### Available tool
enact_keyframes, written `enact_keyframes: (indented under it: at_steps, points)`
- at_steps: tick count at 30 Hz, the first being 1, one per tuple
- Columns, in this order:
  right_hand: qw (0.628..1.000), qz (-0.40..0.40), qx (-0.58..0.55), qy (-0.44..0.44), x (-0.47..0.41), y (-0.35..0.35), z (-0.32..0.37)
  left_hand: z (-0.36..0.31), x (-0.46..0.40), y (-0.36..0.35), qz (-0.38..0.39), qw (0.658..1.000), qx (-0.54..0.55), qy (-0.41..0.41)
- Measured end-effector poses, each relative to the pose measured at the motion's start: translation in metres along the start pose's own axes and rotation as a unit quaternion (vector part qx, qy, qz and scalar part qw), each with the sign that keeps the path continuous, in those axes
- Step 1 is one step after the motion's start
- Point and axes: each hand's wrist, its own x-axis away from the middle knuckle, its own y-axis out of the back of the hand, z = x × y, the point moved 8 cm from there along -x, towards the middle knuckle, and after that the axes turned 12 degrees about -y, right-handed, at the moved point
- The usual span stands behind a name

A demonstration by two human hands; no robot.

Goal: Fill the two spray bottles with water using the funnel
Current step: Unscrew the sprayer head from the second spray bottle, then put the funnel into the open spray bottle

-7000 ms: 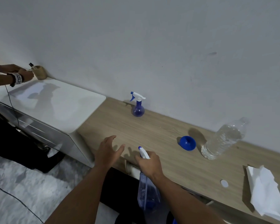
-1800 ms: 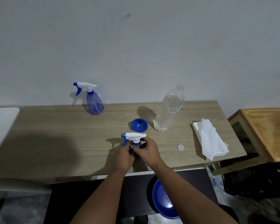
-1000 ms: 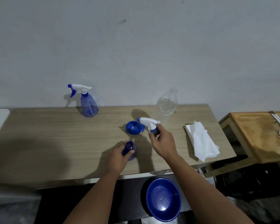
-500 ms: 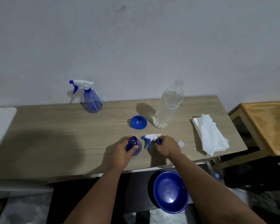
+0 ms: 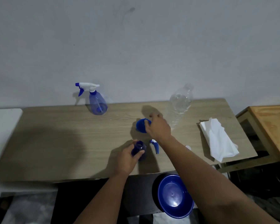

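Observation:
My left hand (image 5: 125, 157) grips an uncapped blue spray bottle (image 5: 139, 150) that stands near the front of the wooden table (image 5: 63, 143). Its white and blue spray head (image 5: 154, 145) lies on the table just to the right, partly hidden by my right forearm. My right hand (image 5: 158, 127) grips the blue funnel (image 5: 141, 125) further back. A second blue spray bottle (image 5: 97, 102), with its spray head on, stands at the back left by the wall. A clear water bottle (image 5: 179, 104) stands uncapped behind my right hand.
White tissue (image 5: 217, 139) lies on the table's right end, and a small white cap (image 5: 188, 147) peeks out beside my right forearm. A blue basin (image 5: 174, 196) sits below the table's front edge. A second wooden table (image 5: 271, 128) stands at the right.
My right hand has let go of the spray head, left it lying on the table, and reached back to take hold of the funnel. My left hand still holds the uncapped bottle.

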Motion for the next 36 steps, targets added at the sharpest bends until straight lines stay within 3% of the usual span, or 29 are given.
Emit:
enact_keyframes:
  at_steps: [5,11,15,18,22,24,36]
  points:
    - [0.990,0.093,0.096,-0.053,-0.029,-0.024,0.023,0.014,-0.004,-0.007,0.023,1.000,0.005,0.021]
    - [0.978,0.095,0.180,-0.044,-0.034,-0.034,0.011,0.014,-0.007,0.000,0.036,0.999,0.005,0.008]
    - [0.989,0.090,0.104,-0.048,-0.034,-0.024,-0.002,0.015,-0.009,0.001,0.021,1.000,0.013,0.000]
    - [0.992,0.110,-0.015,-0.067,-0.029,-0.008,-0.013,0.008,-0.009,0.005,0.005,1.000,-0.005,-0.016]
    - [0.948,0.165,-0.239,-0.130,-0.003,0.024,-0.027,-0.002,-0.008,0.006,0.013,1.000,0.014,-0.006]
    - [0.931,0.184,-0.286,-0.133,0.013,0.037,-0.028,-0.008,-0.007,0.008,0.014,1.000,0.020,-0.005]
    - [0.922,0.242,-0.285,-0.099,0.067,0.030,-0.018,-0.006,-0.006,0.008,0.010,0.999,-0.037,0.015]
